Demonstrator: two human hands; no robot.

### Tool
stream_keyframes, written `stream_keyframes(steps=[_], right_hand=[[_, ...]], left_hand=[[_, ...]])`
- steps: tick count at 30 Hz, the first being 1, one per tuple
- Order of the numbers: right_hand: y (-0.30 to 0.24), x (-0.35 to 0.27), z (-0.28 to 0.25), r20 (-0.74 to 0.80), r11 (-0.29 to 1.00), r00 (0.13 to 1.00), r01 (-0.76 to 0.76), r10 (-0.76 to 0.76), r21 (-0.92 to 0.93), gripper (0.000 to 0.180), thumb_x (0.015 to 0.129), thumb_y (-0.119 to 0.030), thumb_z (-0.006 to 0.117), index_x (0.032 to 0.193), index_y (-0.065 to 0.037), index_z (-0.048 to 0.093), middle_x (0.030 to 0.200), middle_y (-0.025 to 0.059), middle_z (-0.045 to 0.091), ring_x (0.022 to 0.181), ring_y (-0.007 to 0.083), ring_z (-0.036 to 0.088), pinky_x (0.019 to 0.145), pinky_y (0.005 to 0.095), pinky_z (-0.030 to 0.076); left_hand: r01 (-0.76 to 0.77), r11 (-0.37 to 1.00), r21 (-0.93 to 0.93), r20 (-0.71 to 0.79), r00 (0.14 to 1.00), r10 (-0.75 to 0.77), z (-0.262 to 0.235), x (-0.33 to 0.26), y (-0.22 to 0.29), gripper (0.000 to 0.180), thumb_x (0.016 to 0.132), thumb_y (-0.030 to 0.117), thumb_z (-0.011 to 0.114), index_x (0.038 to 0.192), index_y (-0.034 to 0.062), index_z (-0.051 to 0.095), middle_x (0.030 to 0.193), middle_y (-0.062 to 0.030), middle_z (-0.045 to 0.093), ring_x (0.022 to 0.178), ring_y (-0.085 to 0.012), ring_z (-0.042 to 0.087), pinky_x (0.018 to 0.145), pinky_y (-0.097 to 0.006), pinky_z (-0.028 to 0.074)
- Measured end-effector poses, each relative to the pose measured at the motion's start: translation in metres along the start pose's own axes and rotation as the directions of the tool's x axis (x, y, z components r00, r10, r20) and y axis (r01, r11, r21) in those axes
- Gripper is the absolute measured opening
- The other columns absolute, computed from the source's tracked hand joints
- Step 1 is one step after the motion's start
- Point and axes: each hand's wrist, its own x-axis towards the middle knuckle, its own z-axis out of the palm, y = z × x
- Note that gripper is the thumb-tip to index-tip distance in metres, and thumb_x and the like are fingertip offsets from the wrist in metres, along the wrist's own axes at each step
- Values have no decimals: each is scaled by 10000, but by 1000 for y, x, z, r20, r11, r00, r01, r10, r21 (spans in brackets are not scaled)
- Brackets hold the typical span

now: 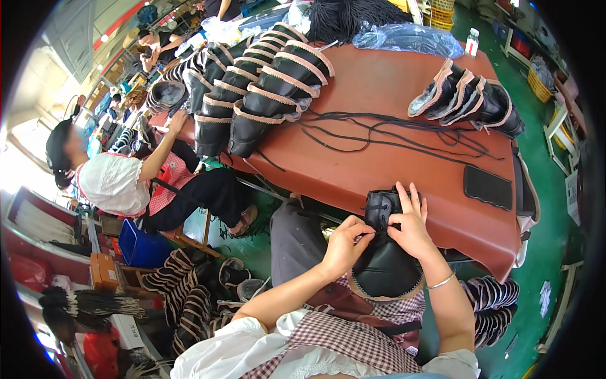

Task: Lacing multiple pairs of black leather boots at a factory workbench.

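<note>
A black shoe upper (pixel 386 268) with a tan edge rests across my lap, its narrower laced end against the table's front edge. Black lace crosses its eyelets near the middle. My left hand (pixel 344 243) is closed in a pinch at the eyelets, thumb and forefinger on the lace. On the other side my right hand (pixel 411 230) grips the upper, its thumb bent in by the eyelets and its longer fingers stretched along the side. Loose black laces (pixel 379 131) trail over the reddish-brown table (pixel 372 76) beyond my hands.
Nested black uppers (pixel 268 95) stand at the table's far left, with a smaller group (pixel 470 98) at right. A flat black case (pixel 488 187) lies near the right edge. A co-worker (pixel 120 177) sits at left, one hand by the uppers. More uppers (pixel 189 297) lie below.
</note>
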Motion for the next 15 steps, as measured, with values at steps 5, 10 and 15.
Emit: stream_keyframes(steps=[5,10,15], right_hand=[[2,5,3,-16,1000,1000,9,-9,5,71,682,-88,719,693,-88,649,1567,140,174,1450,386,29,1120,607,-1],[0,-6,0,9,1000,1000,-8,8,15,67,681,-84,715,692,-86,648,1568,140,168,1449,389,30,1118,612,2],[8,-4,4,-7,997,998,65,-66,-46,74,695,-99,691,698,-79,620,1558,153,184,1436,414,73,1101,640,57]], left_hand=[[2,996,89,28,1000,-4,-6,6,13,96,815,23,682,911,14,686,844,-62,591,691,-159,579,638,-277,464],[-6,993,119,21,1000,3,4,-1,6,84,800,17,684,883,10,673,814,-56,587,658,-149,548,595,-275,438],[53,997,-53,-35,998,-55,11,0,-22,70,717,18,681,774,44,649,785,-121,612,743,-303,623,674,-366,496]])
